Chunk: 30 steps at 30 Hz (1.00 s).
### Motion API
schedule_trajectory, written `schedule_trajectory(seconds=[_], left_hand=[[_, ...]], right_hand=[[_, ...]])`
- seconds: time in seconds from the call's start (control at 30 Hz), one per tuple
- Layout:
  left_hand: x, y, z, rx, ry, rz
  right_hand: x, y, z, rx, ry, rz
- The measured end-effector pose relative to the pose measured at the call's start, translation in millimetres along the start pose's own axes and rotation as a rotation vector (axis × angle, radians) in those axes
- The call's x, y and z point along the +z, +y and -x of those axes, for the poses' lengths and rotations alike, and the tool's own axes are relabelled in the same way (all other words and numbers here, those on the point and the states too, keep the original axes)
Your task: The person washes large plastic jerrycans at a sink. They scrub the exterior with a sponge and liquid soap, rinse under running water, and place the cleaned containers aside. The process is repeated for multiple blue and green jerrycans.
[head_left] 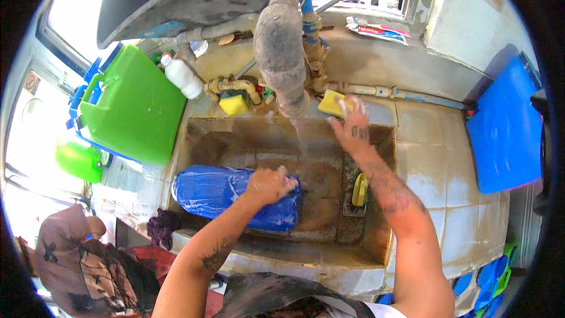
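Your left hand [266, 188] curls on the soapy blue container [207, 193] in the sink [318, 184]; its grip is hidden. Your right hand [354, 126] spreads at the yellow sponge [331, 103]. The container looks stiff, likely slippery: hold its less-lathered right end.

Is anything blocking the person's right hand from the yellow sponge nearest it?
Nothing visible is: the right hand overlaps the yellow sponge in this view, though touch is unclear. The grey pipe hangs left of both, not between them.
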<state>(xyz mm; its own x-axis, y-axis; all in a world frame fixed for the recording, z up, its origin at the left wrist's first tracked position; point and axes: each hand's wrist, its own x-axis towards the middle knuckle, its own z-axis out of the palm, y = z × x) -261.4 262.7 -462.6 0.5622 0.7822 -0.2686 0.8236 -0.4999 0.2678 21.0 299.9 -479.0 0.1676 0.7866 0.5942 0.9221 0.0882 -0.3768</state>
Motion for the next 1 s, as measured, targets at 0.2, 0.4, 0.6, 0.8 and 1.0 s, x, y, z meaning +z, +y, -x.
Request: schedule_trajectory(seconds=[0.2,0.4,0.6,0.8,1.0], left_hand=[[46,-64,-99,0.341,0.179,0.218],[7,8,-101,0.465,0.124,0.062],[-15,23,-108,0.387,0.246,0.351],[-30,31,-96,-0.037,-0.17,0.654],[-19,37,-85,-0.212,-0.305,0.728]], right_hand=[[-10,-116,34,0.42,-0.56,-1.391],[-18,-82,88,0.227,-0.129,-0.507],[6,-67,153,0.792,-0.315,-1.144],[-2,-67,158,0.792,-0.283,-1.088],[-13,-88,167,0.792,-0.233,-1.157]])
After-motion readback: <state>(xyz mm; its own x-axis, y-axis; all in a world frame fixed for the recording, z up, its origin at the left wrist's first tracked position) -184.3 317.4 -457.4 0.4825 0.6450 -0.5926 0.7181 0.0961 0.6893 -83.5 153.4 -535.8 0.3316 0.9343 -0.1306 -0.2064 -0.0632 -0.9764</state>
